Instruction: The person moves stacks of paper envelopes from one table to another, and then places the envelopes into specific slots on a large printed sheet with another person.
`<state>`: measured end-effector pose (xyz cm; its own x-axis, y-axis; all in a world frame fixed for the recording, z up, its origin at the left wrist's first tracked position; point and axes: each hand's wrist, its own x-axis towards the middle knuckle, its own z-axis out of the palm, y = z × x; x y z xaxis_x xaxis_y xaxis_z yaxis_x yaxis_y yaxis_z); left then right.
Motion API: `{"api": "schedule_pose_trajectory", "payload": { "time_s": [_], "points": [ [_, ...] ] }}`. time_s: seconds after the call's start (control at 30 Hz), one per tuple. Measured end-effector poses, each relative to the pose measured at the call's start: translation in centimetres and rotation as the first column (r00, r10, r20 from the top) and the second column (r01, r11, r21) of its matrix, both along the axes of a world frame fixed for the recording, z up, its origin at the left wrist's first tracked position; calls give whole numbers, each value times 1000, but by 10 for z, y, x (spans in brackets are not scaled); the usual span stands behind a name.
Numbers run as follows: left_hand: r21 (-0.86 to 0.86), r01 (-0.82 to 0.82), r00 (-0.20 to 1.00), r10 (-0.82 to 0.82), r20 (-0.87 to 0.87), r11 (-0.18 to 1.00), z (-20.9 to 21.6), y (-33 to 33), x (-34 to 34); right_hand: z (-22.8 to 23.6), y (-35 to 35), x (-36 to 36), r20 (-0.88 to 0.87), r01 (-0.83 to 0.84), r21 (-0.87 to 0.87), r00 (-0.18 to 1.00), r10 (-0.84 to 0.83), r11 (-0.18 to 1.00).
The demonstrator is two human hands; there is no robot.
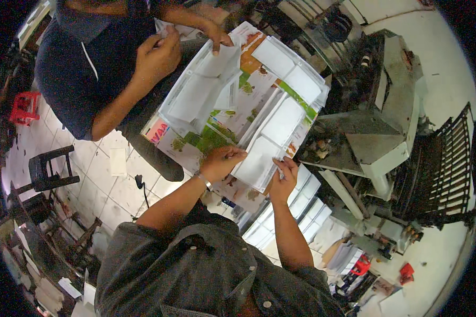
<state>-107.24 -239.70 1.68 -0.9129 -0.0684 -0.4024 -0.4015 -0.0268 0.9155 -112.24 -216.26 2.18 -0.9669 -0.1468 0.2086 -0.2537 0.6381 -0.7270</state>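
Note:
A white paper sheet (274,126), crossed by fold or panel lines, lies in a narrow stack in front of me. My left hand (222,164) is closed, its fingertips at the stack's near left edge; what they pinch is hidden. At the near right corner my right hand (284,179) has thumb and fingers pressed together on the sheet's edge. Colourful printed sheets (217,137) with green and brown pictures cover the work surface below. Across from me, another person's hand (219,39) rests on a second white stack (203,79); their other hand (158,53) is raised and curled.
A further white stack (293,68) lies at the far right of the surface. Grey machinery (375,127) stands close on the right. Sheets (301,211) are spread below the near edge. A black stool (54,168) and a red stool (25,108) stand on the left.

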Motion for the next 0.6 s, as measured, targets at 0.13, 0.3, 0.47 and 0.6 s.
{"api": "schedule_pose_trajectory", "payload": {
  "time_s": [0.13, 0.3, 0.47, 0.6],
  "points": [
    [17, 12, 998, -13, 57, 1000, 17, 0, 1, 8, -1, 1, 4, -6, 15, 1000, 6, 1000],
    [0, -7, 1000, 7, -9, 1000, 9, 2, 2, 15, -2, -1, 16, -41, 32, 999, 41, 999],
    [4, -8, 1000, 8, -21, 1000, 11, 2, -2, 23, -1, -2, 26, -33, 65, 999, 32, 997],
    [183, -183, 983, 176, 54, 966, -33, 12, -3, 30, -6, -8, -75, -51, -21, 996, 49, 998]
  ]
}}
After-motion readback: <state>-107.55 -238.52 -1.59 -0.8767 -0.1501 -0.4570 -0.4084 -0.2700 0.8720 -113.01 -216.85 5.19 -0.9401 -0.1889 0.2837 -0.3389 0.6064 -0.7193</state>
